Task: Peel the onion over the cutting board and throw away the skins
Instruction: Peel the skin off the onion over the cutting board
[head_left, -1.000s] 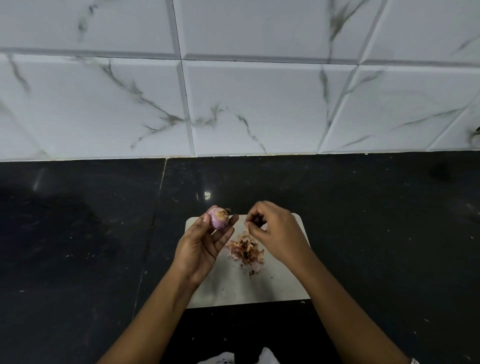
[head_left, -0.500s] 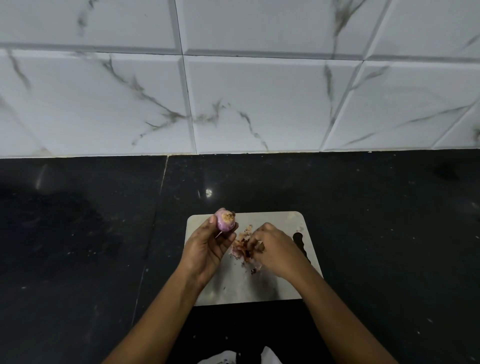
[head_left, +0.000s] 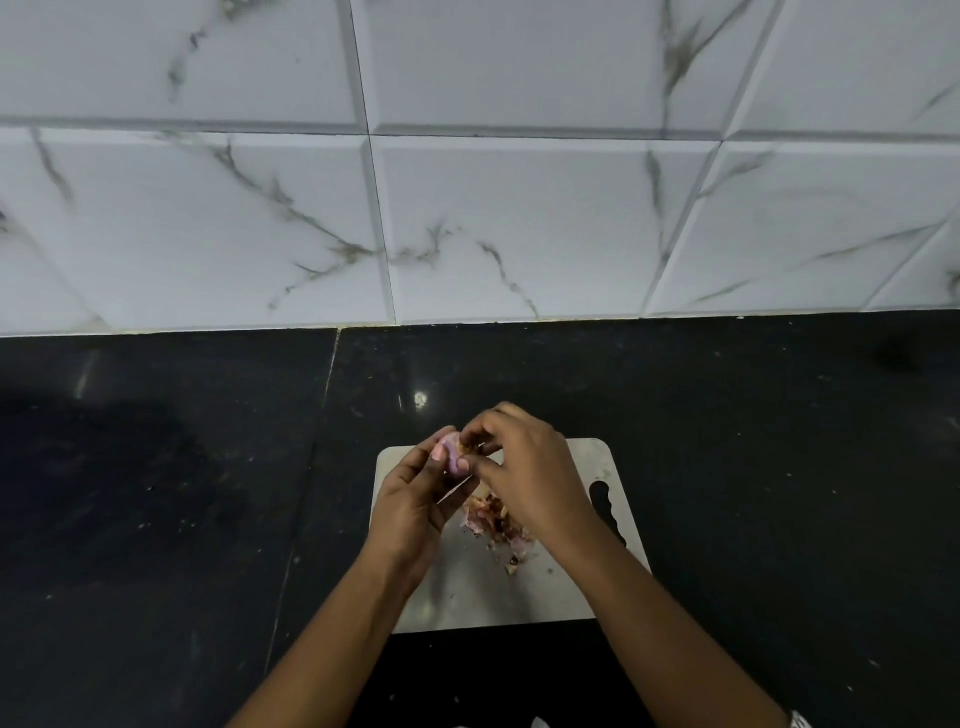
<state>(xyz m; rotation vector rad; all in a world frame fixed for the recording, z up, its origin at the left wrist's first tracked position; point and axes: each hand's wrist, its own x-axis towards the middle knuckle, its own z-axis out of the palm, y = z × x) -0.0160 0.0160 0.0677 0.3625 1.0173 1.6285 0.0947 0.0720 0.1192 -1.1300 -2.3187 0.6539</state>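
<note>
onion (head_left: 451, 457) sits in the curled fingers of the left hand (head_left: 415, 499), held up over the board's (head_left: 483, 597) far left corner. right hand (head_left: 524, 467) meets it from the other side, fingertips pinching at its top; whether they have a scrap of skin is too blurred to tell. skins (head_left: 496, 522) lie heaped below the grip, nearer the person. risk: a hard tug could pop the slick onion loose, and a flake torn here may drop past the edge onto the counter (head_left: 208, 493).

Open counter (head_left: 156, 493) beside board (head_left: 467, 597); wall (head_left: 519, 218) behind.
</note>
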